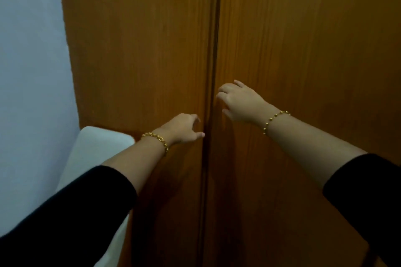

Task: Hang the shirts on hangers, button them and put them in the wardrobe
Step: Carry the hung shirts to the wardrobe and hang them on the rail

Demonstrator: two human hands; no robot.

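Two closed wooden wardrobe doors fill the view, the left door and the right door, with a dark seam between them. My left hand lies against the left door beside the seam, its thumb reaching toward the gap and its fingertips touching the wood. A little higher, my right hand is on the right door, and its fingers curl at that door's inner edge. No shirt or hanger is in view.
A pale wall runs along the left of the wardrobe. A white rounded object stands low against the wall, right under my left forearm.
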